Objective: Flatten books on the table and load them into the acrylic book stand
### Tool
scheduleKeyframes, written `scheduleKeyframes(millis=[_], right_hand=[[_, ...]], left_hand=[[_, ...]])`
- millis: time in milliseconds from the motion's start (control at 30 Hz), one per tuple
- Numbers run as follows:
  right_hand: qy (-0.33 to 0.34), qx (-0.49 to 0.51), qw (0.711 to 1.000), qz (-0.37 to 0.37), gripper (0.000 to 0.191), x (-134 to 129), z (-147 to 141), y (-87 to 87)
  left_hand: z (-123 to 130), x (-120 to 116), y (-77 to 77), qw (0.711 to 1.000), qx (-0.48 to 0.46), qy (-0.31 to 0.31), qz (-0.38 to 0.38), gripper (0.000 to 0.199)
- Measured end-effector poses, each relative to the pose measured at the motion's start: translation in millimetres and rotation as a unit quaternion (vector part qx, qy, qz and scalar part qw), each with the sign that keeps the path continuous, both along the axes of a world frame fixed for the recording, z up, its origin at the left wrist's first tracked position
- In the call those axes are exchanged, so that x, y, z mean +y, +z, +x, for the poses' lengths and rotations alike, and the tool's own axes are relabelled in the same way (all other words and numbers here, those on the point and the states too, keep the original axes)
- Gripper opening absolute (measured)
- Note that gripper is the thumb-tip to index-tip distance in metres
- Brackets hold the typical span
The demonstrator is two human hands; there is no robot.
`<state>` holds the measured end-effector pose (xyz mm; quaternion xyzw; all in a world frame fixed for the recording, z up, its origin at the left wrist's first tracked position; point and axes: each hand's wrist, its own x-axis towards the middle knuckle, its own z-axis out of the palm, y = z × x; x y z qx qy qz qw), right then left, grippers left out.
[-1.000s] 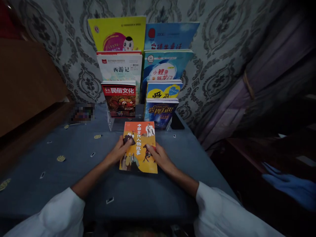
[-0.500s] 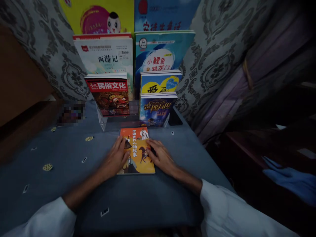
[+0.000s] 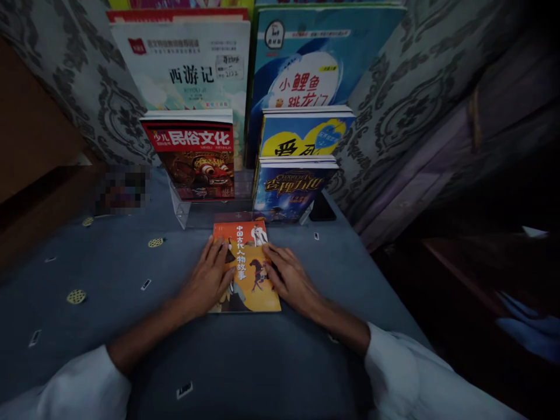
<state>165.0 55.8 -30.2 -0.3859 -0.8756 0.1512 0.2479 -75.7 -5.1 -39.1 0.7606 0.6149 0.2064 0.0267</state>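
Observation:
An orange and yellow book (image 3: 245, 291) with white Chinese title characters lies face up on the blue-grey tablecloth. Across its left side rests my left hand (image 3: 210, 274), fingers stretched out over the edge and cover, thumb pointing inward. My right hand (image 3: 295, 283) lies along the right side, its fingertips touching the cover near the edge. Both hands look open and fairly flat. Just beyond the book's top edge stands a clear display rack (image 3: 205, 216) with several books, among them a red one (image 3: 201, 157) and a dark blue one (image 3: 291, 186).
Behind the rack's front row stand a pale book (image 3: 184, 64) and a teal book (image 3: 359, 52). A black phone-like object (image 3: 322, 208) lies right of the rack. A blurred-out item (image 3: 122, 189) is at the left. Patterned wallpaper and a tied curtain (image 3: 433, 151) border the table.
The view has come closer and tipped downward, so the rack's books look larger and higher. Both hands stay at the book's sides, with only slight finger shifts.

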Motion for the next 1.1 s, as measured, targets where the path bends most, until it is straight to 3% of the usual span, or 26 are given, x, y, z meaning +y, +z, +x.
scheduleKeyframes(millis=[100, 200, 300, 400, 633, 867, 1100], right_hand=[[-0.01, -0.048, 0.998, 0.035, 0.04, 4, -6, 13.1], [0.053, -0.058, 0.995, 0.055, 0.039, 15, -23, 21.7], [0.121, -0.047, 0.991, 0.041, 0.042, 29, -46, 20.5], [0.137, -0.038, 0.99, 0.02, 0.042, 41, -57, 15.0], [0.075, 0.001, 0.997, 0.0, 0.042, 62, -25, 5.8], [0.063, 0.133, 0.987, -0.065, 0.03, 76, -16, -1.6], [0.057, 0.221, 0.967, -0.115, 0.034, 82, -14, -3.2]], left_hand=[[-3, 11, 3.3, 1.0, 0.021, 0.001, -0.001, 0.06], [-6, 24, 6.7, 0.999, 0.038, 0.009, 0.0, 0.057], [-7, 34, 9.4, 0.999, 0.048, 0.011, 0.001, 0.055], [-7, 37, 11.3, 0.998, 0.057, 0.005, 0.007, 0.054], [-7, 35, 13.2, 0.997, 0.073, -0.001, 0.01, 0.056], [-9, 37, 15.9, 0.996, 0.085, -0.009, -0.003, 0.057], [-12, 50, 30.1, 0.987, 0.1, -0.116, -0.04, 0.054]])
